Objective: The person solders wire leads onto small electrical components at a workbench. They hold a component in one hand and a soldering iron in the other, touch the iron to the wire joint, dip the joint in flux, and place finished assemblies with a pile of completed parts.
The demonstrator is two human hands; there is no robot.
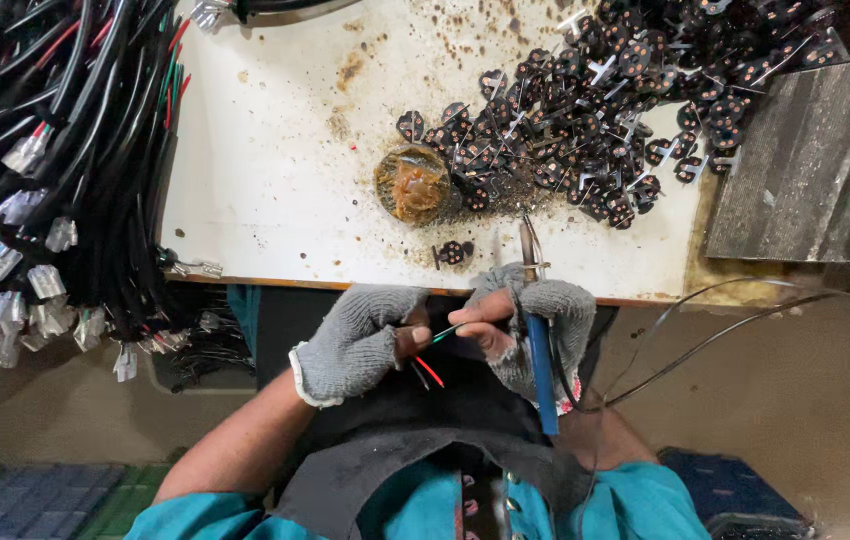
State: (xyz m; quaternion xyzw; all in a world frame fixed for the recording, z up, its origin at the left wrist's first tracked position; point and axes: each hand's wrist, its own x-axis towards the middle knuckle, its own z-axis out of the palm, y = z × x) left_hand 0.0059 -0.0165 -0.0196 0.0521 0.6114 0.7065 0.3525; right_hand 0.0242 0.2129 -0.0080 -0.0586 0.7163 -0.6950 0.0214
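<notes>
item: risk. my iron (537, 330) has its tip pointing at the table edge, just above my bare fingertips (475, 310); a slip of the grip would likely burn them, since the gloves leave the finger ends uncovered. the thin wires (437, 352) are short and could slide out of the pinch or touch the wrong place. the iron's cord (705, 340) loops off to my right and could snag and tug the tool.

item: left hand (360, 340). grey glove, closed in a pinch on the wires, green and red ends showing between both hands, over my lap just below the table (275, 150) edge.

item: right hand (530, 325). grey glove, clenched round the blue iron handle, fingertips also meeting the green wire.

item: nearby. flux pot (413, 183), heap of black parts (595, 120), one loose part (453, 252) near the edge, cable bundle (55, 160) at left.
</notes>
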